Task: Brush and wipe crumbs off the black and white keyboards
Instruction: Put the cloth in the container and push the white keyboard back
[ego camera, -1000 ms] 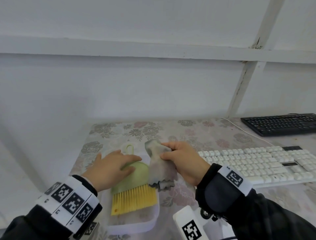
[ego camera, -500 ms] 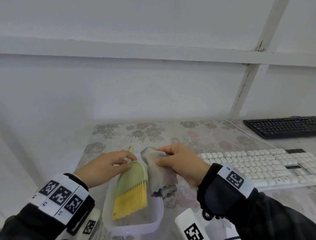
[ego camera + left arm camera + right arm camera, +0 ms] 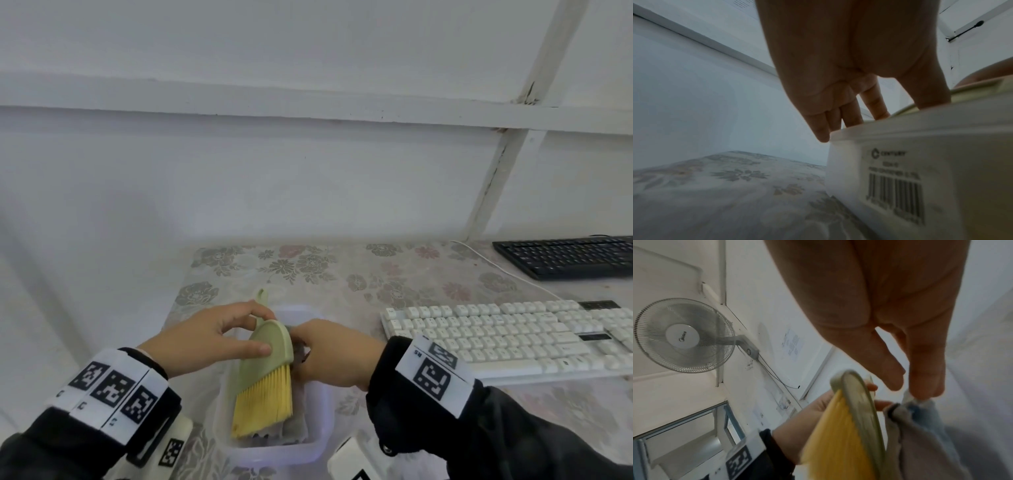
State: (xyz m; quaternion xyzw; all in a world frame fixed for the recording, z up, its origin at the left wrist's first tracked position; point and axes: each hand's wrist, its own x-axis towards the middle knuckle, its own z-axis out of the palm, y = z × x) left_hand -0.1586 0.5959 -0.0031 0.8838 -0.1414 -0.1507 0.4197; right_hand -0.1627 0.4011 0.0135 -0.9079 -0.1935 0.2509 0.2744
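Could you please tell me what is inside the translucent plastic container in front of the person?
The brush, held by the left hand, dips its yellow bristles into the container. The grey cloth, pinched by the right hand, hangs in beside it. The container floor is covered.

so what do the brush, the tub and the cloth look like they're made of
Brush: smooth matte green plastic back, yellow bristles that look synthetic.
Tub: likely plastic, milky and see-through, with a barcode label.
Cloth: soft grey fabric that creases and hangs limp, perhaps microfibre.
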